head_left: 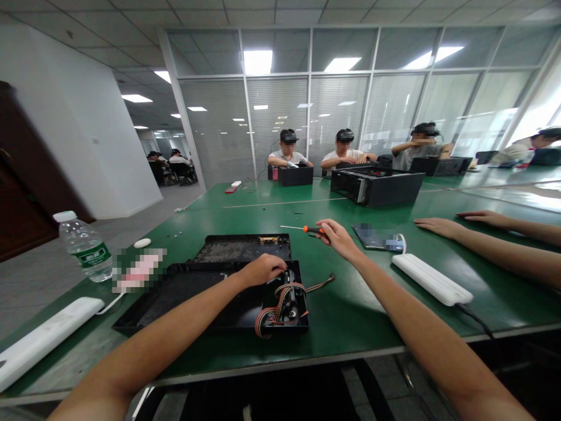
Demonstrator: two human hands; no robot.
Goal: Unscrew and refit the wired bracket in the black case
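Note:
My right hand is closed around the handle of a screwdriver with an orange and black grip. Its thin shaft points left, above the green table. Over the back right part of a shallow black casing, my left hand has its fingertips pinched together; whatever they hold is too small or hidden to tell. Just below those fingertips, a bundle of striped ribbon wires loops around parts at the casing's right end. One wire's dark plug lies out on the table. Behind the casing rests a flat black panel.
White power strips lie at left and right. A water bottle stands at the left edge. A phone lies right of my right hand, near another person's forearms. Several people work opposite, behind black cases.

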